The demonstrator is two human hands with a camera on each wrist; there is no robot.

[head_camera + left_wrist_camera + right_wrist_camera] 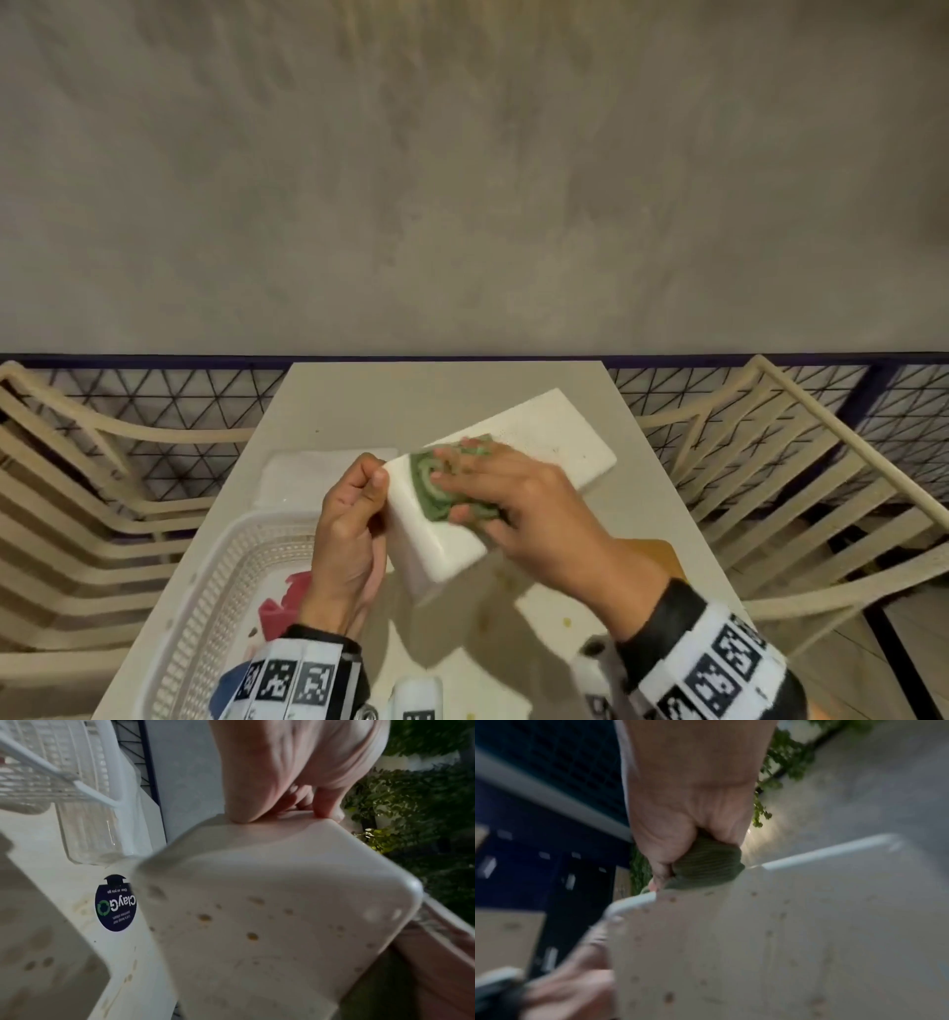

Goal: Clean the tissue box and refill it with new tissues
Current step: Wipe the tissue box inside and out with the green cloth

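Observation:
A white tissue box (554, 437) is held tilted above the grey table (359, 411), its surface dotted with brown spots (257, 923) (782, 943). My left hand (372, 488) grips the box's near left edge, thumb on one face and fingers (326, 805) curled over the rim. My right hand (477, 483) holds a bunched green cloth (436, 473) and presses it onto the box's top near that end. In the right wrist view the cloth (706, 866) bulges out of my right hand (693, 821) against the box's edge.
A white slatted basket (221, 565) with a red item sits at the front left. A clear-wrapped white tissue pack (318, 478) lies behind it. A brown board (662, 557) lies under my right wrist. Cream chairs (77, 488) (796, 488) flank the table. A round dark sticker (115, 906) is on the tabletop.

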